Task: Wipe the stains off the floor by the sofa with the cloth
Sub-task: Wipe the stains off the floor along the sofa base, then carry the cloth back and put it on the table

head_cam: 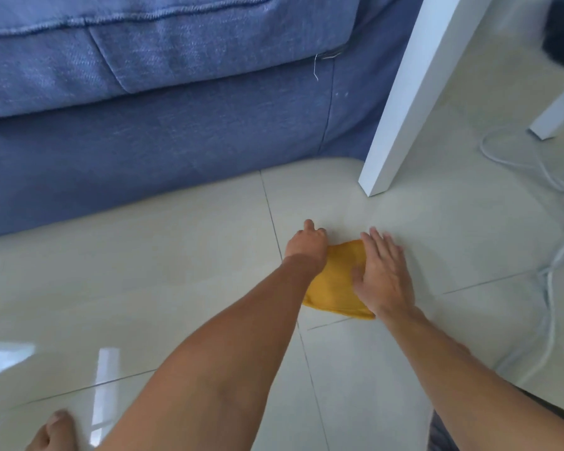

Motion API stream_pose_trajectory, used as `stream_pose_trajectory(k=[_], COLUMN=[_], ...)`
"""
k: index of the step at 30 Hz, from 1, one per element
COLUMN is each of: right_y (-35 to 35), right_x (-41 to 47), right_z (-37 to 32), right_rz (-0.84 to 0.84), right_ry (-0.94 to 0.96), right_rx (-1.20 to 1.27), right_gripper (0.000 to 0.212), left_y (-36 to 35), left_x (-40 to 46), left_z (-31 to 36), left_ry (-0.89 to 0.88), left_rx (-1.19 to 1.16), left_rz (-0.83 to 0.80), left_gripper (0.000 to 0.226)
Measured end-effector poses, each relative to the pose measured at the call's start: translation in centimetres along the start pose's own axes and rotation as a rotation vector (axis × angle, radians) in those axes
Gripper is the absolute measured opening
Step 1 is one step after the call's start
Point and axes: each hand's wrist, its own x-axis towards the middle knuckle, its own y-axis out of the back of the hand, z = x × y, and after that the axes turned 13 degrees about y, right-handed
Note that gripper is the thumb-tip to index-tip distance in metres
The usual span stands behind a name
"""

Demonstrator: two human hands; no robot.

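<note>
A folded yellow cloth [334, 284] lies flat on the pale tiled floor [144, 288], a short way in front of the blue sofa [160, 125]. My left hand [306, 240] rests on the cloth's left edge, fingers curled under it. My right hand [383, 271] lies flat on its right side, fingers spread and pointing away from me. Both hands hide part of the cloth. I can make out no clear stain on the tiles around it.
A white table leg [401, 102] stands on the floor just right of the sofa's corner, a second leg [557, 115] farther right. White cables [547, 281] trail over the tiles at the right. A bare foot [54, 431] shows at the bottom left.
</note>
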Motion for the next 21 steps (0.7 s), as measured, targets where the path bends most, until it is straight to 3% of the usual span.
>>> stream_pose_trajectory(k=[5,9,13,21], right_y=[3.4,7.7,12.9,26.4], right_x=[0.2,-0.7,-2.0,-4.4], right_z=[-0.7,-2.6,-4.8,-7.9], right_rz=[-0.138,-0.145,-0.084,0.176], right_ry=[0.087,0.079,-0.004,0.026], right_rx=[0.000,-0.044,0.042,0.110], right_gripper=[0.067,0.028,0.015,0.013], left_y=[3.6,7.7,12.7,25.1], left_x=[-2.8,-5.5,-8.3,-15.5], left_z=[0.2,0.2,0.4,2.1], left_ry=[-0.154,-0.210,-0.195,-0.191], left_rx=[0.049,0.062,0.021,-0.161], left_rz=[0.037,0.049,0.090,0.301], left_gripper=[0.030,0.027,0.027,0.029])
